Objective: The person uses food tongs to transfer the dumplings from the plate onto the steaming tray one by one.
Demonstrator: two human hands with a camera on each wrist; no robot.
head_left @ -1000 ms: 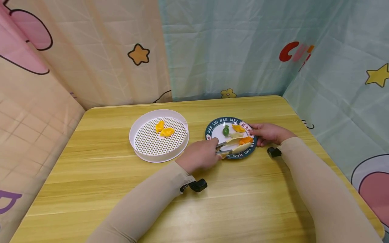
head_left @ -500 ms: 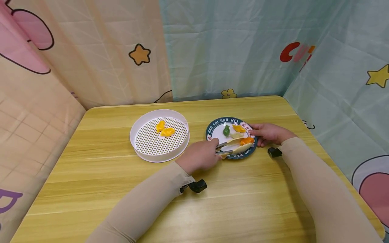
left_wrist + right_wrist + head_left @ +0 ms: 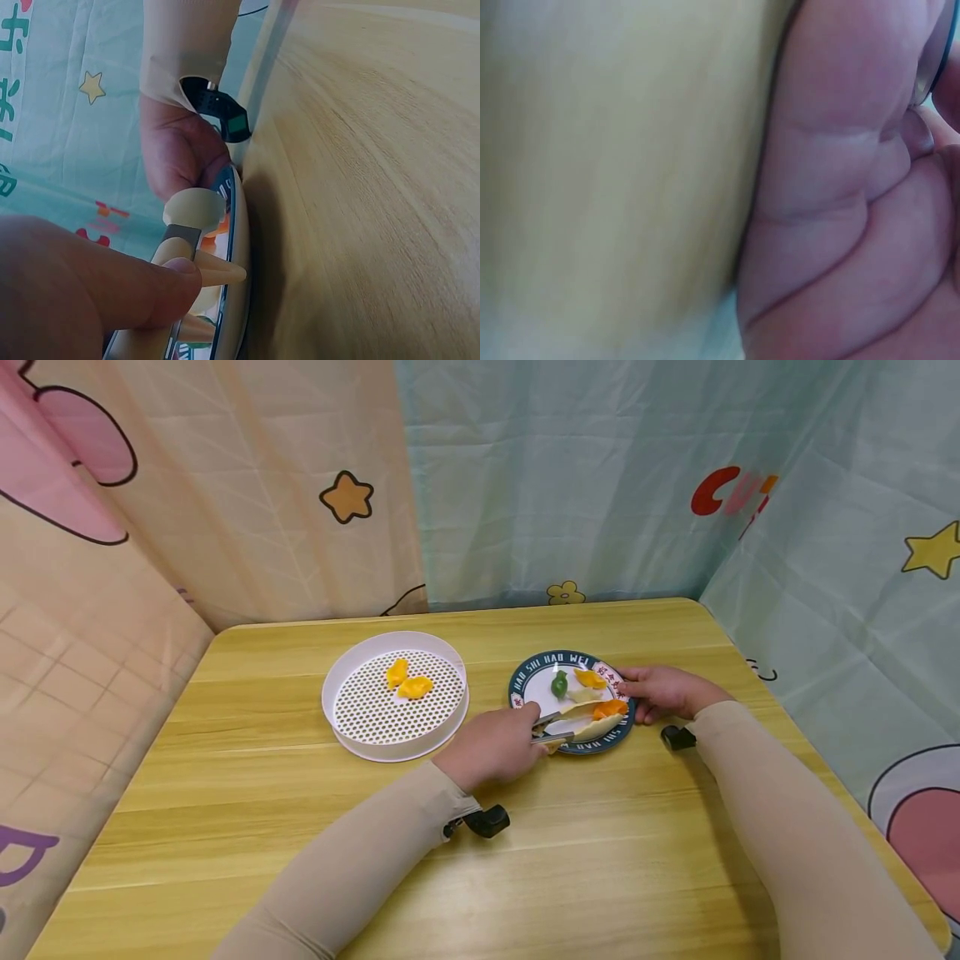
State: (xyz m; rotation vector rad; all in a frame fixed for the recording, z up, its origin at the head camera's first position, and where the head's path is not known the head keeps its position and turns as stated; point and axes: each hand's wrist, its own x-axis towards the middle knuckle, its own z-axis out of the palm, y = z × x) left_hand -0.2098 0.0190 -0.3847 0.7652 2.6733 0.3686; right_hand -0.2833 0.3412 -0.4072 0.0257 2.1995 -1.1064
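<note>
In the head view my left hand [image 3: 491, 745] grips metal food tongs [image 3: 600, 727] with beige tips. The tips lie over a round plate [image 3: 551, 658] with a dark blue lettered rim, on either side of an orange dumpling [image 3: 609, 709]; whether they touch it I cannot tell. A green dumpling [image 3: 559, 685], a yellow dumpling [image 3: 590, 678] and a pale dumpling [image 3: 584, 696] lie behind the tongs. My right hand [image 3: 663, 692] pinches the plate's right edge, thumb on top. The left wrist view shows my left thumb [image 3: 161, 289] pressing the tongs.
Left of the plate stands a white round steamer tray [image 3: 393, 752] with a perforated base. Two yellow dumplings [image 3: 415, 687] lie inside it. Both stand on a wooden table [image 3: 570, 877], with printed curtains [image 3: 555, 485] behind and at the sides.
</note>
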